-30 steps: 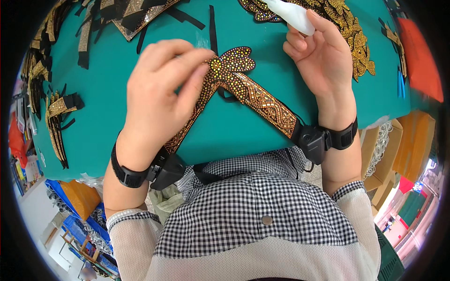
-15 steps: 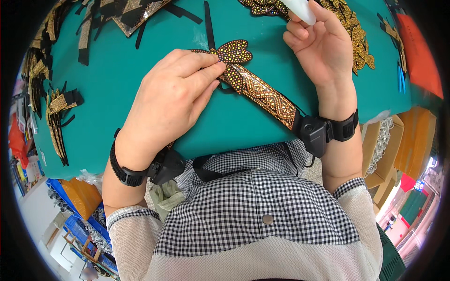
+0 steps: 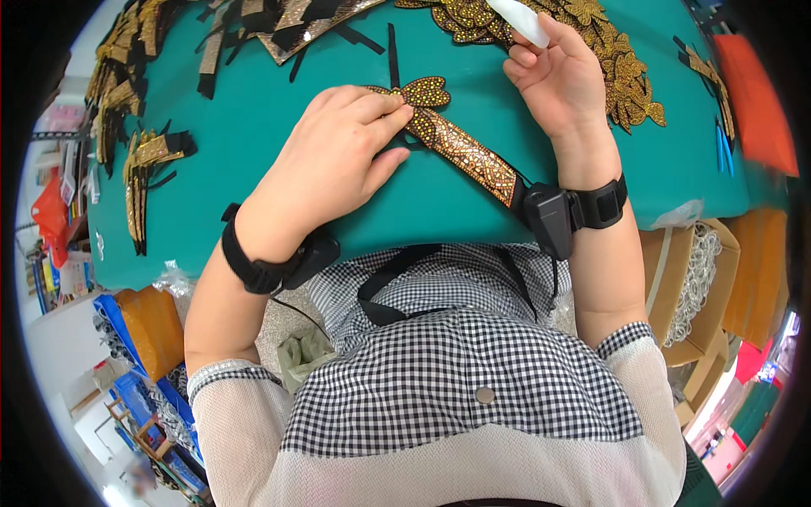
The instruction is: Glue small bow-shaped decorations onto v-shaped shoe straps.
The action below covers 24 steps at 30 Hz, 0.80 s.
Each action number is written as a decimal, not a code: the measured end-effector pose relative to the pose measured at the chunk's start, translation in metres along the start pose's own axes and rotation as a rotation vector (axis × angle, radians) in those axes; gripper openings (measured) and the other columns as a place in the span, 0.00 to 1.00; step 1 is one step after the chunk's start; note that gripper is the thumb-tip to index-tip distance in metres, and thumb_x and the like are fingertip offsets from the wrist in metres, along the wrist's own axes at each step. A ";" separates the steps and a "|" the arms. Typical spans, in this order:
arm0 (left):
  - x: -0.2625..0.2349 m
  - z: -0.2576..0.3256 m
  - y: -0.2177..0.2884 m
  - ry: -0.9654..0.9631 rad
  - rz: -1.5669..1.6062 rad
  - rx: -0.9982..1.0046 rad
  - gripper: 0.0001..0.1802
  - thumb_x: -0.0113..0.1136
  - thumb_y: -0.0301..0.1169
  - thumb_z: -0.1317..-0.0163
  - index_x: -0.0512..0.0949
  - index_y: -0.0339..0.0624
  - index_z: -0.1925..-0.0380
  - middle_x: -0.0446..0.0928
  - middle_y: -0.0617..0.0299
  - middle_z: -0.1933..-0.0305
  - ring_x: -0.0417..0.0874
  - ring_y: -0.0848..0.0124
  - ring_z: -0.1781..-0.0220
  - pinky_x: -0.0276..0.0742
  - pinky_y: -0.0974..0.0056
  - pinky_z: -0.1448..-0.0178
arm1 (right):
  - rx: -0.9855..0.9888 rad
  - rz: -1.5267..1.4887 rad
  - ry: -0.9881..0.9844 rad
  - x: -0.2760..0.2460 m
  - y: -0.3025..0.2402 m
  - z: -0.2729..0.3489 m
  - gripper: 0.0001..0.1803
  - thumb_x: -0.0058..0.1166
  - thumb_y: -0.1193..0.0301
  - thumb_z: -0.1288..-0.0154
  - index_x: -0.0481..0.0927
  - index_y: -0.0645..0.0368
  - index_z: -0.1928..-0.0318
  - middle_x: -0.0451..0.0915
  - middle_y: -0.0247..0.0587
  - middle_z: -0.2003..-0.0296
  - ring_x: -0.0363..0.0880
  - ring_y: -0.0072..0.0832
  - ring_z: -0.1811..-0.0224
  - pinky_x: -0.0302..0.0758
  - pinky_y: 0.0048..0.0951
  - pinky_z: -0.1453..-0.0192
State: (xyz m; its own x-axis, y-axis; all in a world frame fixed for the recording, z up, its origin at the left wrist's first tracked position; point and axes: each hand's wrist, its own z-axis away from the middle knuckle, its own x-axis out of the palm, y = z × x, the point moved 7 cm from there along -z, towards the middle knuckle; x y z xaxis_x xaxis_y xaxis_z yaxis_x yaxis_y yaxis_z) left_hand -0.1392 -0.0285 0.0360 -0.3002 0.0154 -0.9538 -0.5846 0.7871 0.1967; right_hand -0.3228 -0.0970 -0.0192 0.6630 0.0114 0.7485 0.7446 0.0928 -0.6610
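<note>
My left hand [image 3: 342, 150] lies palm down with its fingertips together on a bow-shaped decorated piece [image 3: 425, 92], black with gold dots, pressing or pinching it at the middle. Its thumb stands a little apart. From the bow a band with gold and copper beadwork [image 3: 475, 163] slants down toward my right wrist. A thin black strip [image 3: 393, 52] runs up behind the bow. Raised to the right, palm up, my right hand [image 3: 564, 89] is closed on a white tapered squeeze bottle [image 3: 522, 21], part of it cut off by the top edge. The hand and bottle are apart from the bow.
Gold-dotted decorated pieces [image 3: 583, 51] are heaped at the far right, by blue-handled pliers [image 3: 724, 148] and a red sheet [image 3: 756, 101]. Black and gold strips [image 3: 156, 156] lie left. A carton of pale rings [image 3: 694, 279] stands below the green table [image 3: 355, 245] at right.
The view has shifted, so things at the left sit further right. My right hand has moved slightly left with the bottle. My left fingertips stay on the bow.
</note>
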 end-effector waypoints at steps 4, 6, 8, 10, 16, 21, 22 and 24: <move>-0.005 0.003 -0.004 0.019 0.011 -0.016 0.20 0.61 0.28 0.54 0.74 0.38 0.57 0.72 0.56 0.52 0.71 0.60 0.51 0.66 0.60 0.46 | -0.021 -0.013 0.024 0.000 -0.001 -0.001 0.11 0.45 0.69 0.40 0.69 0.65 0.62 0.69 0.38 0.74 0.62 0.23 0.76 0.61 0.24 0.70; -0.023 0.007 -0.012 0.184 0.076 -0.077 0.21 0.63 0.29 0.55 0.75 0.40 0.57 0.71 0.57 0.51 0.71 0.61 0.51 0.66 0.61 0.47 | -0.007 -0.028 0.066 0.007 -0.001 0.001 0.10 0.43 0.68 0.39 0.70 0.62 0.64 0.71 0.36 0.75 0.65 0.22 0.78 0.63 0.22 0.73; -0.035 0.018 -0.010 0.264 0.026 -0.130 0.20 0.64 0.31 0.56 0.75 0.40 0.59 0.73 0.57 0.54 0.72 0.62 0.54 0.68 0.62 0.50 | 0.008 -0.042 0.109 0.010 0.002 0.003 0.09 0.41 0.67 0.38 0.71 0.59 0.65 0.73 0.33 0.76 0.67 0.21 0.80 0.64 0.21 0.76; -0.025 0.033 -0.021 0.118 0.007 -0.439 0.20 0.65 0.32 0.57 0.75 0.41 0.61 0.74 0.58 0.61 0.73 0.63 0.58 0.69 0.62 0.55 | 0.006 -0.066 0.145 0.007 0.000 0.004 0.08 0.41 0.67 0.38 0.70 0.58 0.66 0.72 0.33 0.77 0.67 0.21 0.81 0.64 0.22 0.76; -0.005 0.050 -0.022 0.103 0.069 -0.586 0.20 0.65 0.29 0.58 0.74 0.40 0.61 0.72 0.59 0.68 0.73 0.67 0.69 0.71 0.67 0.65 | -0.037 -0.131 -0.089 0.004 -0.009 -0.001 0.11 0.45 0.69 0.40 0.69 0.65 0.62 0.69 0.38 0.74 0.61 0.23 0.75 0.61 0.24 0.70; -0.031 0.056 -0.012 0.328 -0.007 -0.538 0.18 0.63 0.25 0.58 0.75 0.40 0.63 0.71 0.61 0.69 0.71 0.71 0.70 0.70 0.70 0.66 | -0.019 -0.154 -0.164 0.008 -0.012 0.000 0.11 0.44 0.69 0.39 0.69 0.66 0.61 0.68 0.38 0.74 0.61 0.23 0.75 0.61 0.24 0.70; -0.033 0.056 -0.010 0.328 -0.006 -0.543 0.18 0.63 0.25 0.58 0.75 0.40 0.63 0.71 0.61 0.69 0.71 0.71 0.70 0.70 0.70 0.66 | -0.014 -0.153 -0.164 0.003 -0.010 -0.002 0.11 0.44 0.69 0.39 0.69 0.66 0.61 0.68 0.38 0.74 0.61 0.23 0.75 0.61 0.24 0.70; -0.041 0.058 -0.004 0.387 -0.010 -0.536 0.17 0.64 0.28 0.59 0.75 0.42 0.64 0.72 0.58 0.66 0.75 0.64 0.66 0.72 0.64 0.63 | -0.012 -0.148 -0.124 0.003 -0.010 -0.002 0.12 0.44 0.69 0.39 0.68 0.67 0.61 0.67 0.38 0.74 0.60 0.23 0.75 0.60 0.24 0.70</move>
State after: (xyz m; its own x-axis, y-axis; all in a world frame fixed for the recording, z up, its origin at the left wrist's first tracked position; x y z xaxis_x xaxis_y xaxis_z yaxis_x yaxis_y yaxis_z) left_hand -0.0809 0.0037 0.0612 -0.4837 -0.2917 -0.8252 -0.8529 0.3688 0.3695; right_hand -0.3279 -0.0995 -0.0102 0.5322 0.1216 0.8379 0.8347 0.0904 -0.5433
